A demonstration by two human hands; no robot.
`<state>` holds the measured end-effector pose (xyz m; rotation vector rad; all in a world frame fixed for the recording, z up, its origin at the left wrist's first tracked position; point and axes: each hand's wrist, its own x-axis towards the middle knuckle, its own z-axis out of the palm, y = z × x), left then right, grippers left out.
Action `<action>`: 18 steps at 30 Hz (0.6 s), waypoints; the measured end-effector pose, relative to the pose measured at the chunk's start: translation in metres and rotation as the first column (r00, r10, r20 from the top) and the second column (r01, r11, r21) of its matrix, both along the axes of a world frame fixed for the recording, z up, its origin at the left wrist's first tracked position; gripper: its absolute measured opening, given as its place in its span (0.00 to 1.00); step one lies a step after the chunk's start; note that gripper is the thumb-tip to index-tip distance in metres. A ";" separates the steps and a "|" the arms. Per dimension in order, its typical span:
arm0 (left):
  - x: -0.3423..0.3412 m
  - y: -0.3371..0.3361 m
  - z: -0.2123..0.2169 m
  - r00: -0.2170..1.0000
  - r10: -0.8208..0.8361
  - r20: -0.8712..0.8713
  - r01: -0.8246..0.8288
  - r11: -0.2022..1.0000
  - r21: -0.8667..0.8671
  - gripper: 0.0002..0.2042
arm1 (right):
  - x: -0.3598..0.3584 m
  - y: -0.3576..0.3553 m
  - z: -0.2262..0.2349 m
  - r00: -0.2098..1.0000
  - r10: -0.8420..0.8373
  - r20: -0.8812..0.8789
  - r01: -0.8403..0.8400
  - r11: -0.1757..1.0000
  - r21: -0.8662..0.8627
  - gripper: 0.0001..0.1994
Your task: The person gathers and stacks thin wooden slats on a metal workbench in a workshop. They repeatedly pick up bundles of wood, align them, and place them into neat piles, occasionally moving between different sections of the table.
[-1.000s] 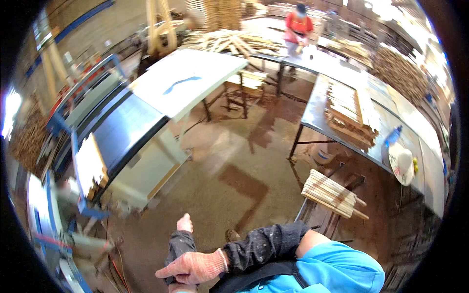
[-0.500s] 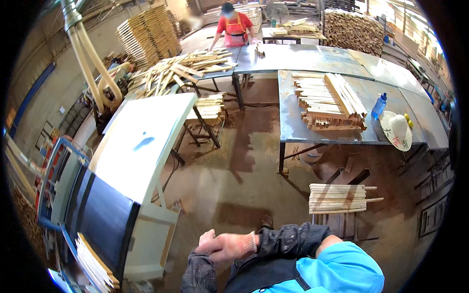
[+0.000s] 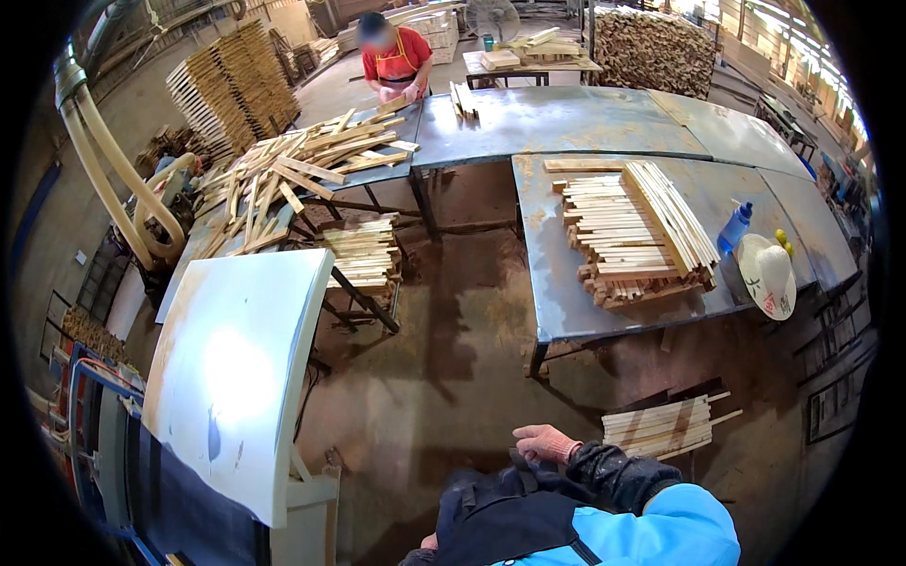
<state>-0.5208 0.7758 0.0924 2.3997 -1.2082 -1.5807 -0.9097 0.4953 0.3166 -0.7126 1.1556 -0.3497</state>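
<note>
Pink-gloved right hand (image 3: 545, 441), grip closed on nothing, hovers near a wooden slat bundle (image 3: 661, 427).

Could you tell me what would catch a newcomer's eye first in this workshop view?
Probably the neat stack of wood slats on the grey metal table at centre right, with a straw hat and blue bottle beside it. At left, a big white panel glares with reflected light. Low in the view, the person's gloved right hand rests near a smaller slat bundle.

No pkgs, labels, signs or screens.
</note>
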 end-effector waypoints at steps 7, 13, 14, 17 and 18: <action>0.065 -0.133 -0.033 0.923 -0.312 0.224 0.374 0.862 -0.343 0.16 | 0.038 -0.104 -0.051 0.995 -0.022 -0.102 0.026 0.999 0.041 0.29; 0.089 -0.334 0.029 0.676 0.682 -0.279 -0.649 0.730 0.214 0.15 | 0.060 -0.200 -0.061 0.967 -0.162 -0.195 0.169 0.985 0.024 0.22; 0.094 -0.355 0.043 0.654 0.699 -0.290 -0.670 0.713 0.208 0.16 | 0.067 -0.213 -0.061 0.961 -0.182 -0.207 0.187 0.982 0.004 0.16; 0.123 -0.429 0.036 0.719 0.601 -0.350 -0.561 0.798 0.219 0.14 | 0.064 -0.231 -0.082 0.946 -0.324 -0.008 0.323 0.941 0.101 0.04; 0.123 -0.457 0.042 0.717 0.594 -0.364 -0.591 0.795 0.136 0.14 | 0.066 -0.250 -0.090 0.925 -0.362 0.114 0.346 0.928 0.137 0.03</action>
